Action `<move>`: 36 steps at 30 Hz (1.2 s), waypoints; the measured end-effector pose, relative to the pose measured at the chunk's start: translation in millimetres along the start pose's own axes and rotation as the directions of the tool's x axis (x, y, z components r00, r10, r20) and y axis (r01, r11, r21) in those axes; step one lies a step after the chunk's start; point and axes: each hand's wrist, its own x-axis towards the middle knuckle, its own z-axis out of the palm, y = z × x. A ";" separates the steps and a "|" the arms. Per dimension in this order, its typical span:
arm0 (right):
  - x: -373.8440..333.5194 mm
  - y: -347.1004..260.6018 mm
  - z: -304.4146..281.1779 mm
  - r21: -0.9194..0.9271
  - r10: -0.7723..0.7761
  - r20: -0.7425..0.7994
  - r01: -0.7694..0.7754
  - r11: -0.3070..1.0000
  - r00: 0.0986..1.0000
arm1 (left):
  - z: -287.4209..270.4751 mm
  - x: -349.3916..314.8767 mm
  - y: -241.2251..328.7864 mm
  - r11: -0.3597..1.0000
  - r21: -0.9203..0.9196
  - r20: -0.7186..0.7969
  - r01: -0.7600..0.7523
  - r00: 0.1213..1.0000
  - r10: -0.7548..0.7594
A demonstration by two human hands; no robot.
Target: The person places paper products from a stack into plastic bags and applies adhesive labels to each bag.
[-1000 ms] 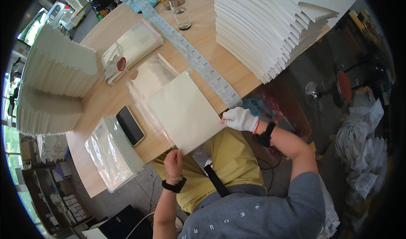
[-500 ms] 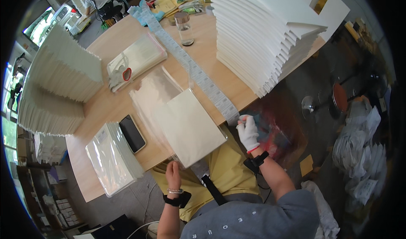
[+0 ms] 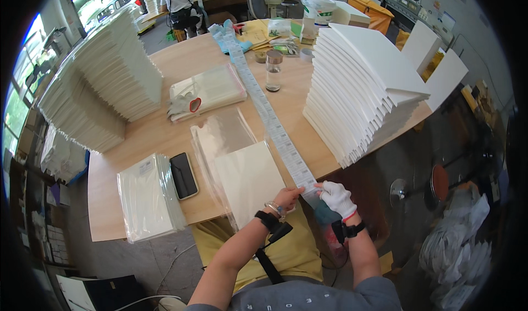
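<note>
Firstly, at the far left, tall stacks of white sheets [image 3: 102, 91] stand near the edge of the table [image 3: 151, 137], perhaps so that the middle has more working room. Nearer to the person lies a pile of flat packs in clear plastic [image 3: 146, 203], and just beside it a dark phone [image 3: 184, 176], within easy reach. Farther back, a grey-white glove [image 3: 184, 103] rests on a bundle of clear bags [image 3: 217, 88]. In front of this bundle a loose clear sleeve [image 3: 220, 132] lies flat, partly under a cream-white board [image 3: 247, 173], whose near corner is close to the person's lap.

The bare left hand [image 3: 289, 196] reaches over the right side of this board. Its thumb and forefinger are closed together and seem to pinch the near end of a long strip of printed labels [image 3: 269, 118]. The strip runs from the far side of the table, past a lidded glass jar [image 3: 273, 71], to the near edge. The right hand [image 3: 338, 198], in a white glove, has its fingers curled and seems to grip the strip's opposite margin; probably two holds make it steady. Further right, a high stack of folded white boards [image 3: 352, 96] stands apart from the hands.
</note>
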 end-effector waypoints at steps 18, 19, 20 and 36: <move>3.3 2.7 -1.6 -0.024 -0.173 -0.092 0.172 0.985 0.981 | 1.3 11.0 -5.3 0.989 -0.148 0.079 0.012 0.997 0.000; 4.6 -12.2 -4.6 -0.131 -0.261 -0.141 0.243 0.961 0.955 | 2.0 10.2 -4.4 0.987 -0.157 0.058 0.020 0.998 -0.011; 3.6 -30.6 -9.6 -0.240 -0.351 -0.179 0.305 0.922 0.919 | 3.7 9.0 -3.8 0.986 -0.167 0.036 0.028 0.999 -0.022; 204.9 -17.0 105.2 0.117 0.119 0.061 -0.125 0.985 0.991 | -125.5 -150.4 -89.8 0.748 0.496 -0.491 -0.441 0.568 0.661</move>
